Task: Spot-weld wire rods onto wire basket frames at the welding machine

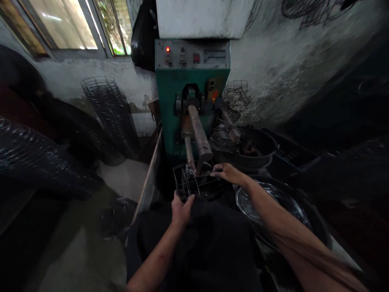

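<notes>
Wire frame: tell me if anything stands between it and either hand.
Nothing visible does: the left hand holds the near edge of the wire frame, the right hand its right side. The machine's rods block neither.

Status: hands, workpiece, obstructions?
Both hands, left and right, on wire frame. Frame at machine's electrode tips. Nothing visibly between hands and tips; tub beside right forearm.
</notes>
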A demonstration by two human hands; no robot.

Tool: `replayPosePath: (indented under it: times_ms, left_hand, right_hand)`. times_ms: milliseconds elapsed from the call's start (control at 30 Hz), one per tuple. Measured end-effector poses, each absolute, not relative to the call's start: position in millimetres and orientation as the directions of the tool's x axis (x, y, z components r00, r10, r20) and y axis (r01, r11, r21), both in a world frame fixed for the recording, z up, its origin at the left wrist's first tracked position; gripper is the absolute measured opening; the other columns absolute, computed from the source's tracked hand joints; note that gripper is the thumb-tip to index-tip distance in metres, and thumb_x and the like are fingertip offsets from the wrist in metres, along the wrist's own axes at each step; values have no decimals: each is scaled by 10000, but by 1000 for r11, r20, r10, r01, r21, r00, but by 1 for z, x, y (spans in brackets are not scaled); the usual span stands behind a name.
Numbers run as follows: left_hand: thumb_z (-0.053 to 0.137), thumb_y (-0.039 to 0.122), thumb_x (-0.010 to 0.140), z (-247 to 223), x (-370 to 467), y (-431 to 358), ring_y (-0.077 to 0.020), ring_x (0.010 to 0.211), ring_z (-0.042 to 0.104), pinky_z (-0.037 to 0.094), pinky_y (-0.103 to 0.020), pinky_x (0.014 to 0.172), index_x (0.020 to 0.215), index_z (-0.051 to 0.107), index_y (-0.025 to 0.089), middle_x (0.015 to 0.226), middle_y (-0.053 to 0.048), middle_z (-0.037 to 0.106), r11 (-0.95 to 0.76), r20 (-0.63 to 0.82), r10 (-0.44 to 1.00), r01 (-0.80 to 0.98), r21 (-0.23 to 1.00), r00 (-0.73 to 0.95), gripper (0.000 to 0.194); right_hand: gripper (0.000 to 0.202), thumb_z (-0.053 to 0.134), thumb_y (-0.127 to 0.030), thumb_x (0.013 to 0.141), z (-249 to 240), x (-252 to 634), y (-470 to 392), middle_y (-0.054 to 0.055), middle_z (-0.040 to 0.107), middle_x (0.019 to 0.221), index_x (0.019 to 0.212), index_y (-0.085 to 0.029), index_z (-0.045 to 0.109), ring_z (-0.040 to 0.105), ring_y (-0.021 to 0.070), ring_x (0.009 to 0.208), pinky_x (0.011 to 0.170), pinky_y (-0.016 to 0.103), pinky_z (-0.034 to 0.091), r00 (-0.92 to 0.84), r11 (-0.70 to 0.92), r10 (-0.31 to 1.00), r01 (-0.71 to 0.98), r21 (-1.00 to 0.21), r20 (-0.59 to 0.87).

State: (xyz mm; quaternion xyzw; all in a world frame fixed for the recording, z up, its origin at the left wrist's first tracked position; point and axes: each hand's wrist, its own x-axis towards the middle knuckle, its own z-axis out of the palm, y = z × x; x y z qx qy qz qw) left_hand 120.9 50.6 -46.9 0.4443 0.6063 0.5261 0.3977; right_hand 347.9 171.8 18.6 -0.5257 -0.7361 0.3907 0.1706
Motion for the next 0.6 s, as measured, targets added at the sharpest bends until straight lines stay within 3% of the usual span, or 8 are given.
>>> replayPosePath:
  times_ms: [233, 600]
  left_hand:
    - [691, 390, 707, -47, 123, 52, -150, 636, 582, 471, -265, 630, 818, 539, 170, 697, -12, 621, 72, -36, 955, 113, 991, -295, 289]
    - [686, 410, 711, -48, 124, 57, -163, 672, 611, 476, -274, 654, 860, 547, 166, 741, -30, 646, 72, -24, 953, 149, 986, -301, 317]
  right_hand:
    - [390, 629, -552, 680, 15, 350, 174, -24, 520, 588, 673, -163, 603, 452, 123, 587, 580, 253, 345, -369, 130, 915, 647, -752, -160]
    - [351, 617, -518, 680, 13, 352, 179, -32, 503, 584, 681, -167, 592, 425, 112, 573, 564, 250, 322, -363, 79, 908, 640, -764, -210]
